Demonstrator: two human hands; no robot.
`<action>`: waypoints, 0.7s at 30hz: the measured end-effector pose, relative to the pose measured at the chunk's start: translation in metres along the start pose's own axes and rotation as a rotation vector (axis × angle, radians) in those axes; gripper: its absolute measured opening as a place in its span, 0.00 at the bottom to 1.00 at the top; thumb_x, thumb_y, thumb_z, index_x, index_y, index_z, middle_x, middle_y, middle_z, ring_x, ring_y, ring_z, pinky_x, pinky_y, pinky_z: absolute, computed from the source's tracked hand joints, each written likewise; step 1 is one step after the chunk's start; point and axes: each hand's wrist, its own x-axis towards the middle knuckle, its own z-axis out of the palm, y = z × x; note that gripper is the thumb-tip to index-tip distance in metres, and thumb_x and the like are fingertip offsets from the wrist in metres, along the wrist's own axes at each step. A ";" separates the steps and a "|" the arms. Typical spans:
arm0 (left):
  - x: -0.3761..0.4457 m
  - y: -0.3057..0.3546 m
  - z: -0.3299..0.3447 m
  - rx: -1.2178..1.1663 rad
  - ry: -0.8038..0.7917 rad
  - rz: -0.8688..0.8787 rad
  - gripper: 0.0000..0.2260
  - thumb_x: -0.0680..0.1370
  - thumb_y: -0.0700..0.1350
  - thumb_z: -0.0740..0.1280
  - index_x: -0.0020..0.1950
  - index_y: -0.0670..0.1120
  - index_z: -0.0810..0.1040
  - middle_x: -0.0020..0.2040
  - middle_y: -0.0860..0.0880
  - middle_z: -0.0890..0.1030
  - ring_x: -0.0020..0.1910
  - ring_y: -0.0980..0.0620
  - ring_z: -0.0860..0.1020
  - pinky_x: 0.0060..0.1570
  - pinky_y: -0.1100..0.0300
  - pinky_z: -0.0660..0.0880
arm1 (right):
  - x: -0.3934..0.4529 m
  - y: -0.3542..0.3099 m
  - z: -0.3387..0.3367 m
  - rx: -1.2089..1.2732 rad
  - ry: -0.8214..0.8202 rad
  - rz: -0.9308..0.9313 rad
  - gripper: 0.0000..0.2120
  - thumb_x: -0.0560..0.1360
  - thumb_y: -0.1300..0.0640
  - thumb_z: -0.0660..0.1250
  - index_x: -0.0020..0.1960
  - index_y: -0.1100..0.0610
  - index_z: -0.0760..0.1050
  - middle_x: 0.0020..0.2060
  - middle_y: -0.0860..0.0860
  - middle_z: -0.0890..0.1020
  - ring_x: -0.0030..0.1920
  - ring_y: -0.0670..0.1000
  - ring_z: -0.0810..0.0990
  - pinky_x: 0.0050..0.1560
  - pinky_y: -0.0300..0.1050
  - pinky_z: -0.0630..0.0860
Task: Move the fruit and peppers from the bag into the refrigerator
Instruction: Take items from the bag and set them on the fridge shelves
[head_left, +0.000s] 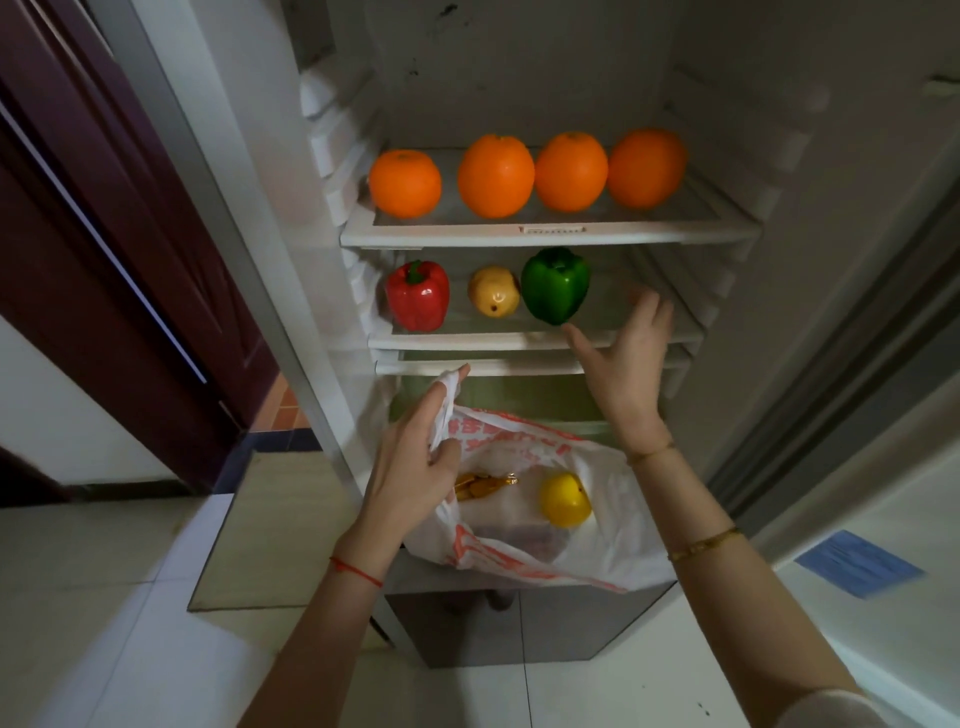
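Several oranges (496, 175) line the refrigerator's upper shelf (550, 235). On the lower shelf (467, 340) stand a red pepper (418, 296), a yellow pear (493, 298) and a green pepper (556, 285). My right hand (623, 353) is open just right of the green pepper, thumb near its base, holding nothing. My left hand (415, 457) grips the handle of a white and orange plastic bag (597, 540) below the shelves. Inside the bag lie a yellow fruit (565, 500) and a gold-coloured item (480, 486).
The fridge door (857, 364) stands open on the right. A dark red wooden door (104, 260) is at the left. Pale floor tiles (104, 623) lie below. A blue paper (860, 564) sits at the right. The lower fridge compartment (519, 623) is shut under the bag.
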 end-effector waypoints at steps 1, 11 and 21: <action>-0.001 0.000 0.001 -0.001 -0.001 0.005 0.36 0.77 0.30 0.61 0.77 0.62 0.62 0.62 0.58 0.73 0.26 0.51 0.75 0.27 0.48 0.79 | -0.008 0.003 -0.004 0.001 -0.006 -0.010 0.24 0.70 0.51 0.75 0.59 0.62 0.71 0.55 0.58 0.74 0.56 0.56 0.74 0.56 0.48 0.72; -0.021 -0.009 0.017 0.057 -0.016 -0.015 0.34 0.77 0.32 0.61 0.77 0.59 0.61 0.56 0.47 0.80 0.32 0.50 0.79 0.30 0.54 0.81 | -0.099 0.066 0.013 -0.101 -0.733 0.011 0.08 0.73 0.56 0.73 0.48 0.61 0.82 0.44 0.54 0.85 0.42 0.49 0.82 0.48 0.43 0.79; -0.034 -0.006 0.011 -0.014 0.000 -0.015 0.34 0.77 0.30 0.60 0.77 0.58 0.63 0.63 0.49 0.79 0.35 0.60 0.79 0.32 0.68 0.77 | -0.119 0.111 0.048 -0.854 -1.054 -0.263 0.35 0.75 0.58 0.68 0.76 0.57 0.55 0.74 0.57 0.62 0.72 0.62 0.61 0.71 0.55 0.61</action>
